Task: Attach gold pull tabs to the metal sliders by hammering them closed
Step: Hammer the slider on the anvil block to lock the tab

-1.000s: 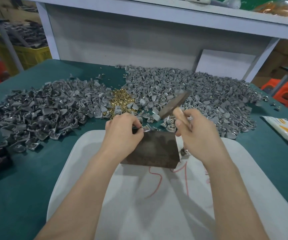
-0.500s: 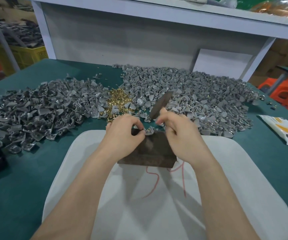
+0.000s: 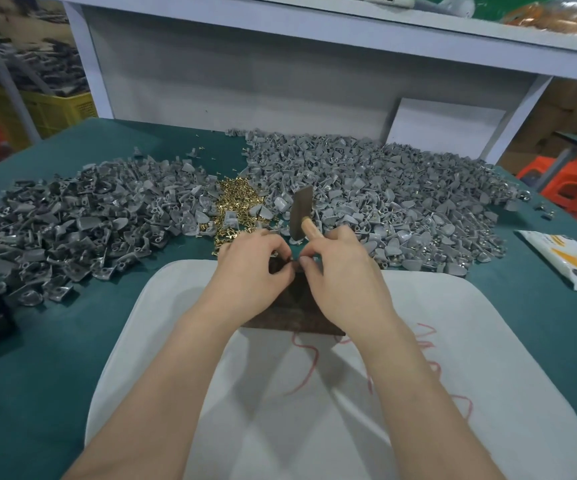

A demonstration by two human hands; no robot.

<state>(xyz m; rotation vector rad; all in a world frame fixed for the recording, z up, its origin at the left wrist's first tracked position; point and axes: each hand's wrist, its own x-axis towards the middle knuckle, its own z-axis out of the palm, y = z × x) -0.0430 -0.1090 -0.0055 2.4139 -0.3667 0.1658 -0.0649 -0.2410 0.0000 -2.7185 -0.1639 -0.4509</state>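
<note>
Left hand [image 3: 249,268], right hand [image 3: 346,271] pinch tiny metal piece [image 3: 291,262], mostly hidden, over dark rectangular block [image 3: 290,306]; right also grips wooden-handled hammer [image 3: 300,213]. We judge it light, stiff, slippery: pinch edges.

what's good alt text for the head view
The left hand and right hand pinch a small part on a block; the right also holds a hammer, head up. Heaps of grey metal pieces flank a gold pile on the green table.
</note>
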